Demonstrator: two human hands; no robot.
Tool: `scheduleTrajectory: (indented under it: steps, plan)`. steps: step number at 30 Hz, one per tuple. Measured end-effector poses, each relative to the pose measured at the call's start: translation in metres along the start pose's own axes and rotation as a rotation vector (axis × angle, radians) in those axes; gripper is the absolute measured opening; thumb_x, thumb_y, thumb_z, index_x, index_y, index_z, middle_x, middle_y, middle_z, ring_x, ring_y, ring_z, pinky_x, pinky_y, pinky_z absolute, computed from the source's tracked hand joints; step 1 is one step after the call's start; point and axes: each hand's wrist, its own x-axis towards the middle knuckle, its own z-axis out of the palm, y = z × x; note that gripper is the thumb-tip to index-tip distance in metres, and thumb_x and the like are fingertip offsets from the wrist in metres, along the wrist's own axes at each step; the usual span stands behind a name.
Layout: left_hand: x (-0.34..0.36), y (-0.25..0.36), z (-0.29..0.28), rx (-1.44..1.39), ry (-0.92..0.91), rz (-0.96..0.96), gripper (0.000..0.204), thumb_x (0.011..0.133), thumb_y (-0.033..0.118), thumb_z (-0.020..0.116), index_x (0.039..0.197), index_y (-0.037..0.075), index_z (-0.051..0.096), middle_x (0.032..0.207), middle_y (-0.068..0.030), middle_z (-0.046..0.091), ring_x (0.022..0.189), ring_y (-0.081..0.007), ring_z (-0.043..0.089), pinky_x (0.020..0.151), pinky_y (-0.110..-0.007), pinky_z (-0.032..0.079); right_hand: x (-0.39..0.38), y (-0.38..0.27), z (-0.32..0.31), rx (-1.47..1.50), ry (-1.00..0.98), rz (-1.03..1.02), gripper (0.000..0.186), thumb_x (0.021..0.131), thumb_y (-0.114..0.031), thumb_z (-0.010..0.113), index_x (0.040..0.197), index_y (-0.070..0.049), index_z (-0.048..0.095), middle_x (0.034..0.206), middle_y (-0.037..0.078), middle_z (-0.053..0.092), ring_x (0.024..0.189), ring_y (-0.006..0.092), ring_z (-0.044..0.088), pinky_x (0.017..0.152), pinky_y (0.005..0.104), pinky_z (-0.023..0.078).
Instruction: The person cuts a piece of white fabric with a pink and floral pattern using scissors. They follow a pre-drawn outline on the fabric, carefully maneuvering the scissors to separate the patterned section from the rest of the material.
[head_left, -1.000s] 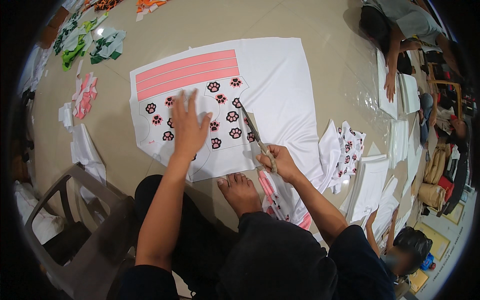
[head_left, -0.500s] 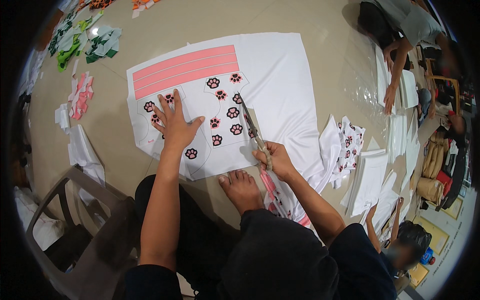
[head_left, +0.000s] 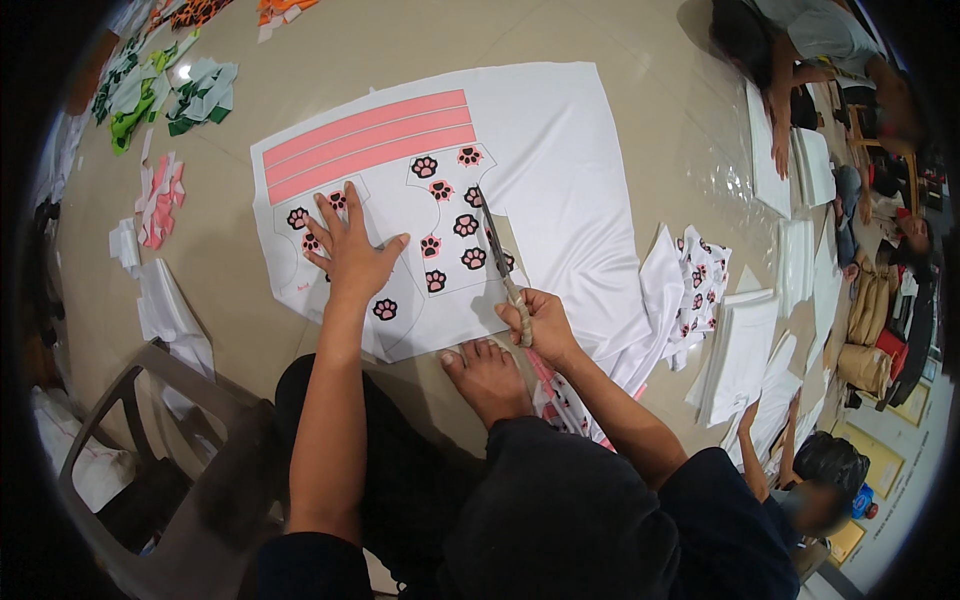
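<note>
A white cloth (head_left: 400,270) printed with paw marks, outlined shapes and pink strips lies spread on the tiled floor. Flat on its left part, with fingers spread, rests my left hand (head_left: 352,248). My right hand (head_left: 543,322) grips the wrapped handles of large scissors (head_left: 503,255), whose dark blades lie along the outline at the right of the paw marks. A cut gap shows beside the blades, exposing floor. Plain white cloth (head_left: 570,180) spreads to the right of it. My bare foot (head_left: 490,378) is at the cloth's near edge.
Pink scraps (head_left: 160,200) and green-and-white scraps (head_left: 203,95) lie at left. A dark plastic chair (head_left: 190,470) stands near left. Paw-print pieces (head_left: 702,280) and a folded white stack (head_left: 737,350) are at right. Two people work there, one far (head_left: 800,60), one near (head_left: 750,450).
The scissors and my right hand have shifted slightly nearer to me, and the blades look more closed. My left hand stays in place on the cloth.
</note>
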Motion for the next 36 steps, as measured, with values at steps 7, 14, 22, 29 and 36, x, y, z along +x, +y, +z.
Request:
scheduleTrajectory:
  steps: [7,14,22,29,36]
  plan:
    - [0.001,-0.001,0.000,-0.001,-0.007,-0.003,0.128,0.083,0.050,0.091,0.179,0.030,0.009,0.183,-0.0268,-0.011,0.165,-0.0581,-0.014,0.122,-0.085,0.003,-0.001,0.003,0.003,-0.001,0.015,-0.012,0.026,0.100,-0.018,0.084,0.088,-0.006,0.065,0.069,-0.002,0.063,0.053,0.0055,0.057,0.049,0.0226,0.043]
    - [0.002,-0.001,0.000,0.015,-0.019,-0.016,0.129,0.083,0.052,0.090,0.179,0.031,0.007,0.183,-0.0260,-0.012,0.165,-0.0567,-0.016,0.122,-0.085,0.002,-0.001,0.006,0.005,0.018,0.024,-0.010,0.026,0.099,-0.018,0.084,0.088,-0.006,0.064,0.070,-0.002,0.063,0.053,0.0054,0.057,0.049,0.0226,0.043]
    - [0.001,-0.001,0.000,0.004,-0.018,-0.008,0.128,0.083,0.052,0.090,0.179,0.030,0.008,0.183,-0.0273,-0.012,0.165,-0.0576,-0.016,0.121,-0.086,0.002,-0.006,-0.002,0.012,0.051,0.055,0.008,0.026,0.097,-0.019,0.086,0.087,-0.006,0.065,0.072,-0.002,0.063,0.056,0.0059,0.055,0.052,0.0246,0.044]
    - [0.001,0.000,0.001,-0.001,-0.008,-0.002,0.128,0.083,0.051,0.090,0.179,0.029,0.009,0.183,-0.0269,-0.012,0.165,-0.0574,-0.016,0.121,-0.086,0.002,-0.004,-0.002,0.017,0.058,0.067,0.010,0.026,0.097,-0.018,0.086,0.089,-0.005,0.064,0.073,-0.001,0.063,0.055,0.0062,0.056,0.051,0.0247,0.045]
    - [0.000,0.000,0.000,0.005,-0.006,-0.010,0.129,0.082,0.051,0.090,0.179,0.030,0.008,0.183,-0.0267,-0.011,0.165,-0.0574,-0.016,0.121,-0.086,0.003,-0.007,-0.002,0.026,0.094,0.080,0.013,0.026,0.097,-0.018,0.085,0.089,-0.004,0.064,0.074,0.000,0.065,0.056,0.0063,0.057,0.051,0.0246,0.046]
